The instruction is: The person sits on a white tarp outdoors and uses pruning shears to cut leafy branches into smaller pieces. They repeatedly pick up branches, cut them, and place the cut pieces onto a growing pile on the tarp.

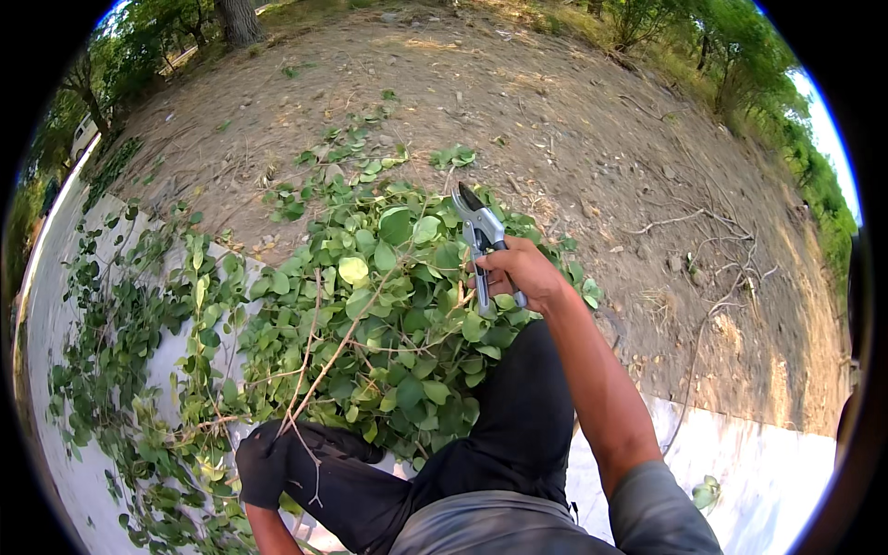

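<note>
My bare right hand (517, 274) grips a pair of grey-handled pruning shears (491, 225), their dark blade and curved hook pointing up and slightly apart. The shears hover over the right part of a heap of leafy cut branches (409, 395). Low at the left, beside my bent knee, my left hand (263, 465) wears a black glove. It is closed around the lower end of a thin forked branch (347, 338), whose stem slants up to the right over the heap toward broad green leaves (395, 225). The gloved fingers are partly hidden.
More leafy cuttings (139, 326) spread over the pale slab (756, 465) on the left. Beyond lies bare soil (444, 76) with stones and litter. Dry bare branches (735, 270) lie at the right. A tree trunk (238, 22) stands at the far left.
</note>
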